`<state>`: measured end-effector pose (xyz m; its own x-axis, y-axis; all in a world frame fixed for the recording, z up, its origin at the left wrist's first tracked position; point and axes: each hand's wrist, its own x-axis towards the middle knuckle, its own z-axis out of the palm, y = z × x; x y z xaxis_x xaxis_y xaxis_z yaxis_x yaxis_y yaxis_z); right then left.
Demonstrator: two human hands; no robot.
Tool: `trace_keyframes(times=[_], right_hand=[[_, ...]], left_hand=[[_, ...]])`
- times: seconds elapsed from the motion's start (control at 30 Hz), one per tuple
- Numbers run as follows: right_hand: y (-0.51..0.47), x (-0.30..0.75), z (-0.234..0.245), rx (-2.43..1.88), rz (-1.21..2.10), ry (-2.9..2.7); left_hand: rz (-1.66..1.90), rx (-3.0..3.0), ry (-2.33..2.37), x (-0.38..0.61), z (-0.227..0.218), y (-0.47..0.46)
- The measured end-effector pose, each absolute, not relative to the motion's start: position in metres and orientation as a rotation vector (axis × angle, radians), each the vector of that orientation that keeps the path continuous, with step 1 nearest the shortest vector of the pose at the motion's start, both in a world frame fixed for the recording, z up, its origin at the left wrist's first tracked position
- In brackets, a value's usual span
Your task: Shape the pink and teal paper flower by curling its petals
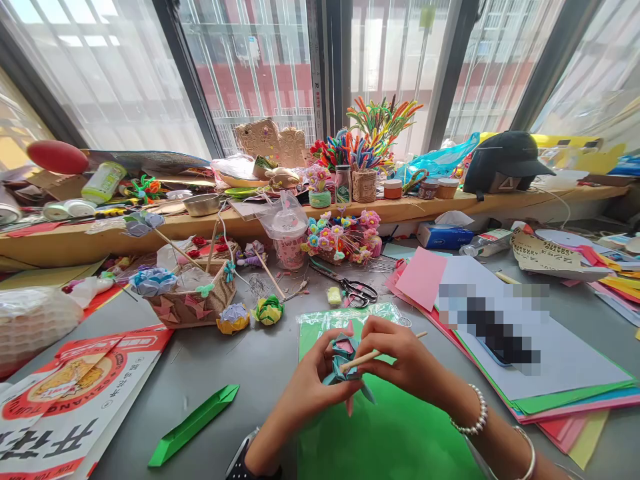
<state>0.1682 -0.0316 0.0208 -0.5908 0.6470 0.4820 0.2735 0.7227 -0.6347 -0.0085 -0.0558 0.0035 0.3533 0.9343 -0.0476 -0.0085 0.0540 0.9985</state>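
Note:
My left hand (305,387) is closed around a folded paper flower (342,357) in teal and pink, held over a green paper sheet (380,433). My right hand (400,357) pinches a thin wooden stick (373,357) that lies across the flower, its far end pointing right. Both hands meet just above the grey table (240,360). My right wrist wears a bead bracelet and a bangle.
A folded green paper strip (193,423) lies at the left front. Scissors (357,290), a basket (193,293) with paper flowers, a stack of coloured paper (550,373) to the right, a printed red bag (75,400) to the left and a cluttered window shelf (300,213) surround the spot.

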Motion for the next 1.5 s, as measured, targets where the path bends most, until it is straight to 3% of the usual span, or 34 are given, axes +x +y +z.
trace_keyframes(times=[0.67, 0.9, 1.5], right_hand=[[-0.032, 0.165, 0.014, -0.712, 0.530, -2.159], [-0.034, 0.169, 0.023, -0.864, 0.540, -2.058], [-0.044, 0.156, 0.012, -0.801, -0.072, -2.266]], left_hand=[[0.940, 1.312, 1.002, -0.005, 0.004, -0.053], [1.239, 1.129, 1.006, -0.005, 0.001, -0.051], [1.341, 0.988, 1.016, -0.001, 0.000, -0.051]])
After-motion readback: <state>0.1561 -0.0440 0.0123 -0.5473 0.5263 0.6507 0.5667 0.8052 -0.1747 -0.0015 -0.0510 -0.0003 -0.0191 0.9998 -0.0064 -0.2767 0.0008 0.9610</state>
